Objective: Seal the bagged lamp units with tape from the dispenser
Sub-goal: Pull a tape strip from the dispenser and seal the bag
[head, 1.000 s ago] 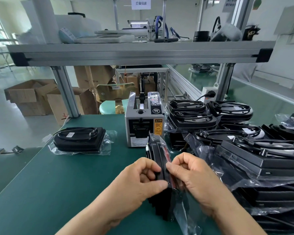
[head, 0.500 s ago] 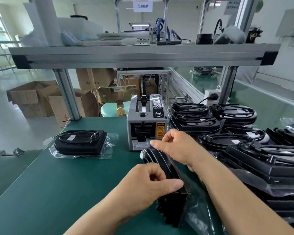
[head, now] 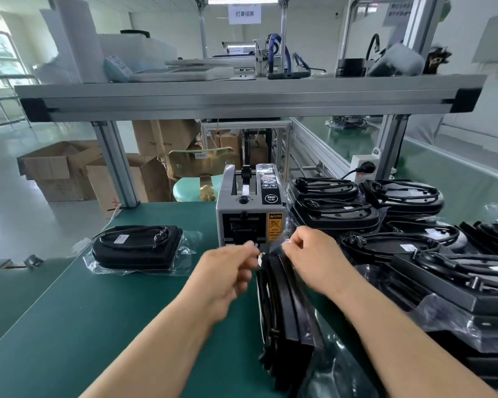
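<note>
- A black bagged lamp unit (head: 285, 305) stood on edge on the green bench (head: 98, 326), just in front of the grey tape dispenser (head: 250, 208) and between a person's two hands.
- The right hand (head: 313, 254) pinched the clear bag at the unit's upper end, its thumb and fingers curled on the plastic.
- The left hand (head: 227, 271) was blurred, its fingers curled beside that same end. Whether it gripped anything could not be told.
- The dispenser's front, with a yellow caution label, faced the person.
- To the right, a stack of bagged units (head: 414, 254) lay flat with cords coiled on top, reaching up beside the dispenser.
- To the left, a lone bagged unit (head: 137, 247) lay flat on the bench, well apart from the hands.
- An aluminium shelf (head: 242, 96) spanned the bench overhead, and cardboard boxes (head: 58, 168) stood on the floor beyond.
</note>
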Action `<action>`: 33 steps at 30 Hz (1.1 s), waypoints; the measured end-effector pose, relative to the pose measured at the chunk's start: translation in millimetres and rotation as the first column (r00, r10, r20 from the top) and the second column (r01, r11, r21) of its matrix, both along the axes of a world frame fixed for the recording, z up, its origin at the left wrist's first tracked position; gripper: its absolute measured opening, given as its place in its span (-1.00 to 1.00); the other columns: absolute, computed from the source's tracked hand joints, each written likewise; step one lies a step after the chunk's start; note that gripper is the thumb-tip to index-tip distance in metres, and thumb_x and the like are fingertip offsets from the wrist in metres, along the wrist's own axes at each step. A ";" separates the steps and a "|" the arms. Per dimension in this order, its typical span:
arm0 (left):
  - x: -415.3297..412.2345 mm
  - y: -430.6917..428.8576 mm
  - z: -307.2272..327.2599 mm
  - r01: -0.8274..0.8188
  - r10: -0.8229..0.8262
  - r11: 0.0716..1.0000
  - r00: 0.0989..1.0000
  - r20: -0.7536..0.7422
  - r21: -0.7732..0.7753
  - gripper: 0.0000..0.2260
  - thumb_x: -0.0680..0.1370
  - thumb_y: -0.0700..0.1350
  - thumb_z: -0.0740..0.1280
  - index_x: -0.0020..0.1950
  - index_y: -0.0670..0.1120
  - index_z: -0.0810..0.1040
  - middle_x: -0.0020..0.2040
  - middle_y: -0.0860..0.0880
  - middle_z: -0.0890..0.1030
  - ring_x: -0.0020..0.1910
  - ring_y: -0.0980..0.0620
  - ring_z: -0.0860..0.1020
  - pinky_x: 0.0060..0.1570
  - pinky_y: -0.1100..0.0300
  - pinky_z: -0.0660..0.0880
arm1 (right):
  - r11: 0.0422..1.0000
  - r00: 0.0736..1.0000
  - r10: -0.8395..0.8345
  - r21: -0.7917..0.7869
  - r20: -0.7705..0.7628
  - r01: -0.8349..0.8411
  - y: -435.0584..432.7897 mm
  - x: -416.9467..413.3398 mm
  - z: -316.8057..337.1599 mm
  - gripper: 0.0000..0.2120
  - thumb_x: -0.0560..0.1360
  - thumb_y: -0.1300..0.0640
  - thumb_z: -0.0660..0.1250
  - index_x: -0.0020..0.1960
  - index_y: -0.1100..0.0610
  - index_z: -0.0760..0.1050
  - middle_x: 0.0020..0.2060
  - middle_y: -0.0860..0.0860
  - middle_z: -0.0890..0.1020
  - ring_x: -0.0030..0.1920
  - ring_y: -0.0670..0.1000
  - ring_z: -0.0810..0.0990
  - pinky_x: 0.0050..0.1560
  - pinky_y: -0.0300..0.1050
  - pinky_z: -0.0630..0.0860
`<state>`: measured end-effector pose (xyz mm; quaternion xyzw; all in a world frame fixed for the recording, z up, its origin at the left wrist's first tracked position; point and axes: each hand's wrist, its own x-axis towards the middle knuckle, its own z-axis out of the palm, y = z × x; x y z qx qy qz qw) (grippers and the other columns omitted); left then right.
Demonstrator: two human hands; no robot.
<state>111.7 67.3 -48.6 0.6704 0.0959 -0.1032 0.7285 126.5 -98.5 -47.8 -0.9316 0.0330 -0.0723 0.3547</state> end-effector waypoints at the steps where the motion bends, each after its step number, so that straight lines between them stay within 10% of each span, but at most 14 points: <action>1: 14.4 -2.4 -2.3 -0.104 0.102 0.994 0.993 -0.056 -0.033 -0.85 0.60 -0.09 0.36 -0.13 -0.10 0.64 -0.38 0.05 0.59 -0.50 0.18 0.45 -0.52 0.35 0.37 | 1.000 1.000 0.006 -0.026 0.014 -0.005 0.5 -2.0 0.5 -0.77 0.58 0.03 0.26 -0.24 0.02 0.41 -0.28 -0.08 0.56 -0.27 -0.10 0.50 -0.33 -0.19 0.35; 13: 82.6 -26.0 -9.4 -0.431 0.363 0.875 0.886 -0.289 -0.222 -0.90 0.60 -0.14 0.37 0.05 -0.16 0.60 -0.32 -0.01 0.60 -0.63 0.21 0.50 -0.64 0.40 0.32 | 0.990 0.996 0.066 -0.126 0.060 -0.058 0.4 -12.9 7.9 -0.80 0.63 0.00 0.25 -0.17 -0.01 0.39 -0.23 -0.05 0.58 -0.18 0.00 0.57 -0.10 -0.01 0.55; 21: 75.2 -38.0 -3.3 -0.588 0.531 0.753 0.808 -0.255 -0.294 -0.84 0.48 -0.29 0.29 -0.27 -0.13 0.39 -0.49 0.01 0.45 -0.61 0.13 0.35 -0.61 0.37 0.21 | 0.997 0.996 0.053 -0.063 0.070 -0.049 -0.8 -10.3 3.0 -0.76 0.61 0.00 0.28 -0.22 -0.03 0.37 -0.26 -0.07 0.56 -0.22 -0.05 0.53 -0.18 -0.08 0.47; 27: 41.2 0.8 3.2 0.014 0.004 0.983 0.995 0.095 -0.185 -0.77 0.53 -0.21 0.39 -0.33 -0.05 0.57 -0.42 0.02 0.48 -0.51 0.14 0.40 -0.43 0.29 0.39 | 0.997 0.997 0.050 0.050 0.062 -0.053 -5.6 -8.1 -1.8 -0.75 0.60 -0.01 0.31 -0.23 0.00 0.40 -0.31 -0.10 0.54 -0.30 -0.13 0.48 -0.31 -0.26 0.34; 33: 21.3 6.9 14.3 0.389 -0.412 0.905 0.903 0.120 0.173 -0.84 0.51 -0.16 0.43 -0.27 -0.05 0.58 -0.41 0.03 0.41 -0.44 0.11 0.31 -0.36 0.25 0.27 | 0.980 0.997 0.065 0.184 0.032 -0.070 -4.5 -6.7 -0.9 -0.81 0.55 0.02 0.37 -0.20 0.05 0.50 -0.28 -0.07 0.58 -0.25 -0.08 0.50 -0.29 -0.24 0.32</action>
